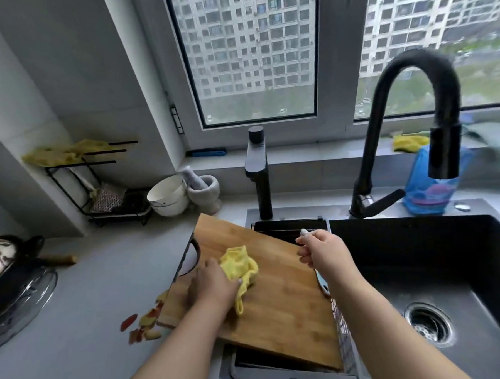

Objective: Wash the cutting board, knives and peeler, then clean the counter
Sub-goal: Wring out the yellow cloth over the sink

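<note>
Board (pixel 277 289) lay at centre frame, tilted, bridging the counter (pixel 88 284) edge and the rack over the sink (pixel 420 253). Its long axis ran from upper left, near the bowls (pixel 168 198), down to lower right, toward the bottom of the frame; the handle cut-out end pointed upper left.

Left hand (pixel 211 284) was curled round a bunched yellow cloth (pixel 241 269) and pressed it onto the board's middle. Right hand (pixel 323 247) gripped the board's right edge, fingers curled over it; a pale item showed at its fingertips, too blurred to name. Another pale, rounded thing (pixel 323 284) peeked out below the right wrist, beside the board; could have been a knife or peeler handle, cannot tell.

Progress, as judged: early. The board was being wiped, with no water seen running from the tap (pixel 443 150) and no suds visible. Knives and peeler were not clearly in view, so their washing looked undone. Red and yellow peelings (pixel 143 322) lay on the counter just left of the board's lower corner, some touching its edge, so the counter clean was still to do.

Blue bottle (pixel 434 191) stood behind the sink at right. A second yellow cloth (pixel 408 143) sat on the sill at upper right.
</note>
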Motion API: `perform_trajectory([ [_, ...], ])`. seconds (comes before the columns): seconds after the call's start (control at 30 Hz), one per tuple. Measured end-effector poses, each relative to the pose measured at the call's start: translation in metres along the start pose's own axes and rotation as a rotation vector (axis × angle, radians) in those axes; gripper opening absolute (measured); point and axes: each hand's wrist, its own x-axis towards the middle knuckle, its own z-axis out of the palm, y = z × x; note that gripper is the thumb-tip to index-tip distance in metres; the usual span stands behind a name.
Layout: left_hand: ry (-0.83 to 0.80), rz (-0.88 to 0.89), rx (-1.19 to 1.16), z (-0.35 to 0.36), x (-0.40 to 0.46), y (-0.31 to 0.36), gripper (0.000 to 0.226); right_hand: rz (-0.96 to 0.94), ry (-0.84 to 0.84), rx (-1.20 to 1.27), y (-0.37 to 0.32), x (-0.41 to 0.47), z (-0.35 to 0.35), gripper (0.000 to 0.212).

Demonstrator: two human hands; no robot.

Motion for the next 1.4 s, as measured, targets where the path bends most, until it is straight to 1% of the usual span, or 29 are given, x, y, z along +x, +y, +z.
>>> perform_trajectory([
  [0.07, -0.024, -0.015, -0.002, 0.004, 0.006, 0.004, 0.044, 0.009, -0.014, -0.019, 0.005, 0.010, -0.005, 0.025],
  [0.13, -0.037, 0.032, -0.063, 0.004, 0.010, 0.011, 0.033, 0.018, -0.029, -0.029, 0.009, 0.018, -0.009, 0.027],
  [0.17, -0.033, 0.068, -0.120, 0.003, 0.012, 0.015, 0.031, 0.021, -0.037, -0.034, 0.010, 0.022, -0.010, 0.027],
  [0.33, 0.019, 0.185, -0.463, -0.014, 0.012, 0.053, 0.031, 0.030, -0.072, -0.017, 0.009, 0.034, -0.016, 0.027],
  [0.43, -0.045, 0.177, -0.703, -0.020, 0.009, 0.077, 0.033, 0.041, -0.042, 0.018, 0.006, 0.041, -0.022, 0.028],
  [0.53, -0.113, 0.165, -0.981, -0.023, 0.010, 0.095, 0.034, 0.086, -0.034, 0.106, 0.001, 0.046, -0.028, 0.037],
  [0.6, -0.108, 0.200, -1.010, -0.024, 0.012, 0.108, 0.033, 0.120, -0.053, 0.184, -0.003, 0.047, -0.032, 0.046],
  [0.67, -0.089, 0.297, -0.924, -0.024, 0.011, 0.122, 0.030, 0.132, -0.090, 0.250, -0.005, 0.045, -0.035, 0.054],
  [0.73, -0.096, 0.380, -0.823, -0.020, 0.010, 0.136, 0.033, 0.133, -0.146, 0.295, -0.006, 0.046, -0.037, 0.059],
  [0.83, -0.190, 0.426, -0.844, -0.020, 0.008, 0.151, 0.036, 0.131, -0.170, 0.320, -0.003, 0.053, -0.043, 0.059],
  [0.9, -0.255, 0.434, -0.901, -0.025, 0.009, 0.156, 0.044, 0.101, -0.109, 0.262, 0.001, 0.063, -0.052, 0.050],
  [0.93, -0.291, 0.427, -0.943, -0.029, 0.009, 0.158, 0.044, 0.057, -0.091, 0.216, 0.003, 0.068, -0.057, 0.043],
  [0.97, -0.332, 0.410, -0.993, -0.033, 0.010, 0.160, 0.041, 0.005, -0.106, 0.169, 0.005, 0.071, -0.062, 0.042],
  [1.0, -0.383, 0.384, -1.043, -0.035, 0.012, 0.161, 0.039, -0.041, -0.143, 0.126, 0.006, 0.074, -0.067, 0.053],
  [1.03, -0.441, 0.344, -1.093, -0.037, 0.014, 0.161, 0.039, -0.065, -0.201, 0.091, 0.007, 0.077, -0.071, 0.069],
  [1.07, -0.509, 0.291, -1.150, -0.039, 0.016, 0.161, 0.040, -0.070, -0.286, 0.075, 0.008, 0.081, -0.073, 0.080],
  [1.1, -0.593, 0.237, -1.222, -0.040, 0.017, 0.160, 0.041, -0.057, -0.408, 0.088, 0.009, 0.083, -0.075, 0.083],
  [1.17, -0.742, 0.157, -1.383, -0.042, 0.018, 0.160, 0.042, 0.034, -0.648, 0.179, 0.008, 0.083, -0.077, 0.075],
  [1.2, -0.785, 0.131, -1.455, -0.041, 0.021, 0.159, 0.045, 0.071, -0.718, 0.223, 0.007, 0.082, -0.078, 0.070],
  [1.23, -0.808, 0.112, -1.524, -0.040, 0.024, 0.156, 0.047, 0.077, -0.751, 0.274, 0.007, 0.081, -0.078, 0.065],
  [1.3, -0.841, 0.099, -1.630, -0.034, 0.028, 0.149, 0.052, 0.080, -0.721, 0.424, 0.008, 0.082, -0.078, 0.052],
  [1.33, -0.862, 0.094, -1.631, -0.029, 0.027, 0.144, 0.056, 0.097, -0.675, 0.502, 0.006, 0.082, -0.078, 0.048],
  [1.4, -0.927, 0.061, -1.531, -0.013, 0.021, 0.135, 0.058, 0.106, -0.586, 0.577, 0.004, 0.084, -0.076, 0.047],
])
